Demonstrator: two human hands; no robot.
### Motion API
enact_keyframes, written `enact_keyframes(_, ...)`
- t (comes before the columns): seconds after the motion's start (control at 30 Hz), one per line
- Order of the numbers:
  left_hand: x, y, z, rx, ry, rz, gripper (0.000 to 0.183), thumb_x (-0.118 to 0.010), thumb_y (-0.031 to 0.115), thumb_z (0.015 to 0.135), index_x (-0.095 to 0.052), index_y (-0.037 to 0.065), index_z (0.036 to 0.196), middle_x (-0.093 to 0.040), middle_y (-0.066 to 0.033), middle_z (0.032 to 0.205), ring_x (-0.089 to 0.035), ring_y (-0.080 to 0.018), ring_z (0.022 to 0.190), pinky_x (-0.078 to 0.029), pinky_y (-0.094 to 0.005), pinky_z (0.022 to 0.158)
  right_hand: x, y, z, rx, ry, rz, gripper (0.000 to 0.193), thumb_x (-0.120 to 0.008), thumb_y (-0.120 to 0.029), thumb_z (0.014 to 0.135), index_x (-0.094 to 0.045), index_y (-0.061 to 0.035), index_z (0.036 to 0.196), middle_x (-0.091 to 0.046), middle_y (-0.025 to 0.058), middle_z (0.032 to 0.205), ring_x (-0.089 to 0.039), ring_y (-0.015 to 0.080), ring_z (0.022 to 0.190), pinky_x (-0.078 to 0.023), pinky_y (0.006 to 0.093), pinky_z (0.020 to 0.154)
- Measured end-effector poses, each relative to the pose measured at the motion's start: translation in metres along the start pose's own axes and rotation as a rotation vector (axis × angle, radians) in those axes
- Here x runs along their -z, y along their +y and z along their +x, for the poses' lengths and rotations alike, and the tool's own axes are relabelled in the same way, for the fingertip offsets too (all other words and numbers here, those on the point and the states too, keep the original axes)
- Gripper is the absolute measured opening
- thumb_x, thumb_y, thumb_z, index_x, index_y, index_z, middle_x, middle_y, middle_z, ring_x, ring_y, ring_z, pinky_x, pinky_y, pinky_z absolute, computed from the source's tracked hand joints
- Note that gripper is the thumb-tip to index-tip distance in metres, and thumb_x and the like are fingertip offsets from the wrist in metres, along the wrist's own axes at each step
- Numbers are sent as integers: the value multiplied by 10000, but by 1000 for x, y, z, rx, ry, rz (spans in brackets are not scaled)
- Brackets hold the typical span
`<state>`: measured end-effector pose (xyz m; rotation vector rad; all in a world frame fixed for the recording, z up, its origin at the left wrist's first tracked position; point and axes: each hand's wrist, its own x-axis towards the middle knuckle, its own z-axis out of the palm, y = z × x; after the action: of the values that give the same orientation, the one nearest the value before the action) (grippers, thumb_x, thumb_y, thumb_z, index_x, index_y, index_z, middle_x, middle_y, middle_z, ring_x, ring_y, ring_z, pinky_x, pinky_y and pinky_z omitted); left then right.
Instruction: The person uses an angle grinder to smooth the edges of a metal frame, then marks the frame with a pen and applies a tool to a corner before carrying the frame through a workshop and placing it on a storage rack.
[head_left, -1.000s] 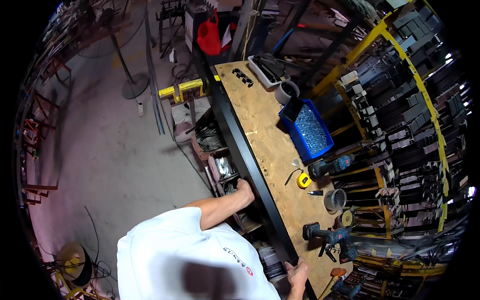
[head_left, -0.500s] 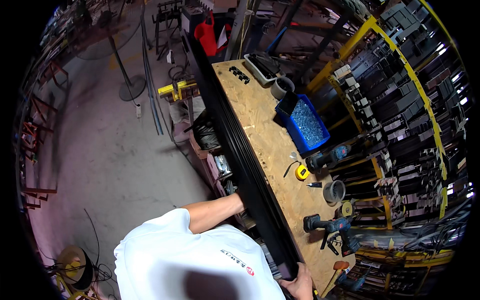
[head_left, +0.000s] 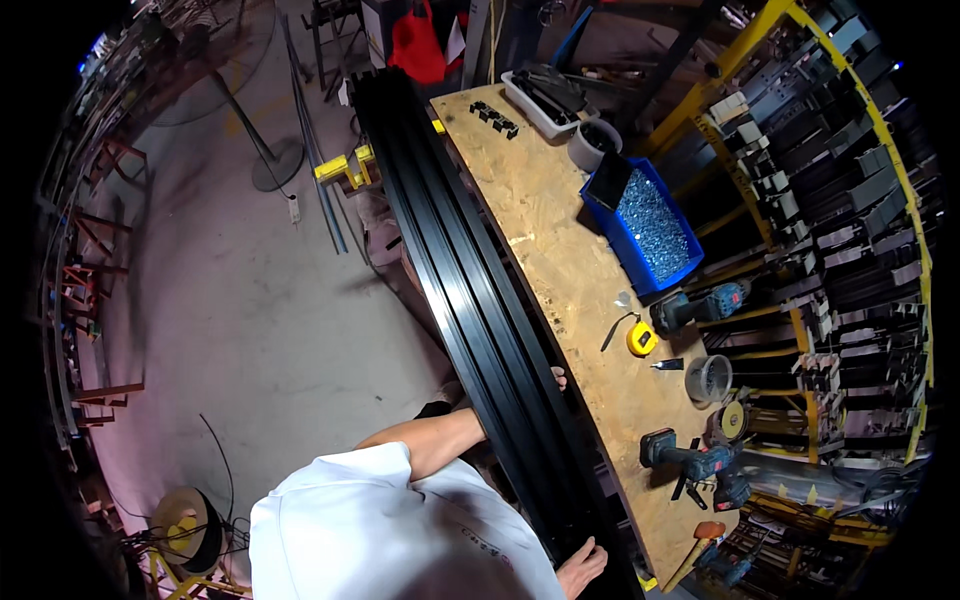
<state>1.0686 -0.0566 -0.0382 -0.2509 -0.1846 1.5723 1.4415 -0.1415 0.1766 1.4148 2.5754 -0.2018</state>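
Observation:
A long black grooved metal profile runs lengthwise in front of me, beside the left edge of the wooden workbench, its broad ribbed face turned upward. My left forearm goes underneath it. Only the fingertips of my left hand show, curled up at the profile's bench-side edge; the rest of that hand is hidden below. Close to my body, my right hand grips the near end of the profile, its fingers partly bent on the black surface.
On the workbench stand a blue bin of screws, a yellow tape measure, cordless drills, a small tub and a hammer. Racks of profiles rise at the right. A cable spool sits lower left.
The profile has turned from its narrow side to its broad ribbed face. My left fingertips now show at its far edge. My right hand has shifted slightly left, and the view has moved.

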Motion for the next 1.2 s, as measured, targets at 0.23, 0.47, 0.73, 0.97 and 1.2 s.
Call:
enact_keyframes(0.23,-31,1,-5,37,38,-53,193,-465,168,1102,-599,98,981,-572,19,857,-597,-116,810,-513,-244,717,-20,-14,3,-96,-35,-4,1120,-793,-53,624,-205,116,1563,-315,371,1444,-313,548,1368,-256,622,1172)
enact_keyframes(0.47,-4,11,4,-127,49,525,268,-563,202,1063,-667,8,1216,-712,-126,1149,-674,-238,1090,-553,-343,969,-32,-22,24,-125,15,-5,752,-600,-46,905,-280,42,1580,-254,383,1595,-282,542,1479,-248,579,1229)
enact_keyframes(0.73,22,25,-7,-95,404,699,308,-555,233,1057,-610,-12,1235,-645,-156,1185,-601,-255,1085,-499,-371,964,-65,8,29,-139,93,52,724,-646,-70,832,-421,-11,1518,-327,346,1538,-352,544,1421,-325,602,1171)
enact_keyframes(0.97,47,66,-68,-464,694,1755,439,-522,261,1072,-559,-28,1401,-609,-187,1383,-567,-287,1268,-455,-414,1112,-75,14,24,-145,203,37,706,-640,-101,831,-481,-54,1517,-395,329,1513,-373,484,1426,-311,584,1180)
enact_keyframes(1.2,-29,177,-129,-441,454,500,793,-635,435,998,-338,-21,1574,-432,-204,1595,-440,-382,1422,-353,-592,1186,-71,32,16,-142,180,160,708,-564,-106,887,-414,-99,1578,-468,320,1468,-443,458,1384,-304,585,1174)
